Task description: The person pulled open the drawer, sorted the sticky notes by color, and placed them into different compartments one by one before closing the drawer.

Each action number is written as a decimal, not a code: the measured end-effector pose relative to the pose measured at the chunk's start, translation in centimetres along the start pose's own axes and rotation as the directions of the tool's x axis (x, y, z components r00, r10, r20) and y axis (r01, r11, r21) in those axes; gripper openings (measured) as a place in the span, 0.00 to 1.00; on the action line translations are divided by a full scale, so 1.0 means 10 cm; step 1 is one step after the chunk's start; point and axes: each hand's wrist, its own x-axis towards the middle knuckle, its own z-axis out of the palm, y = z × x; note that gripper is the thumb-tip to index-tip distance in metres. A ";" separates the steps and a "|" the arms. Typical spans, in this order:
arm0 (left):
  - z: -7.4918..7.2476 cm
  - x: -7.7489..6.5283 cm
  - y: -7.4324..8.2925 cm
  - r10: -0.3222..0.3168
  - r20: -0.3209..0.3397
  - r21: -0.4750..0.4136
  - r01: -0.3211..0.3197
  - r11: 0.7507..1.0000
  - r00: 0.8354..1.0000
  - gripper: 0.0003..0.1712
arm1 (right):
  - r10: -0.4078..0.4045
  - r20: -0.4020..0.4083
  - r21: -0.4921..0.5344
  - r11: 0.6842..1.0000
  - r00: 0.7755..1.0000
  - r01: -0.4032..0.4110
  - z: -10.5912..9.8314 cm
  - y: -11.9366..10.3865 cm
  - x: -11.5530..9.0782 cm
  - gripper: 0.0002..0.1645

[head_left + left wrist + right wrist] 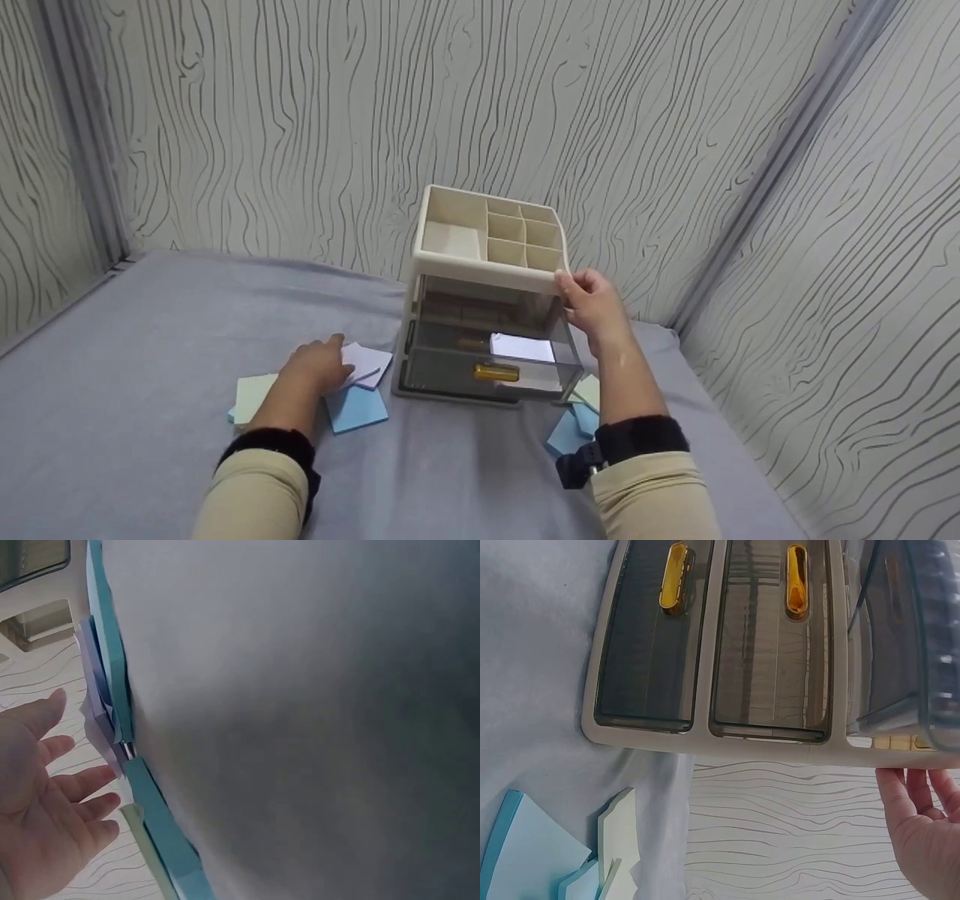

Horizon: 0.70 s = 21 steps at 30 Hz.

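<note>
A beige desk organizer (480, 264) stands on the cloth, its top drawer (442, 370) pulled out. Inside the drawer lies a pale pad of sticky notes (522, 348), behind an amber handle. My right hand (598, 306) grips the organizer's upper right edge; in the right wrist view its fingers (895, 793) meet the side wall. Left of the organizer, my left hand (319, 366) is over purple sticky notes (371, 363), fingers spread and loosely bent. In the left wrist view nothing lies in its palm, and its fingertips (109, 802) are close to the notes.
Blue sticky notes (358, 409) and green ones (253, 394) lie around the left hand. More blue notes (566, 433) and green notes (590, 392) lie by the right forearm. Small compartments (525, 231) top the organizer. A patterned wall (337, 135) stands behind.
</note>
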 end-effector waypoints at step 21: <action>0.00 -0.06 0.06 -0.014 -0.029 0.011 0.014 1.000 0.999 0.56 | 0.007 -0.010 -0.011 1.000 1.000 -0.007 0.01 -0.01 0.01 0.22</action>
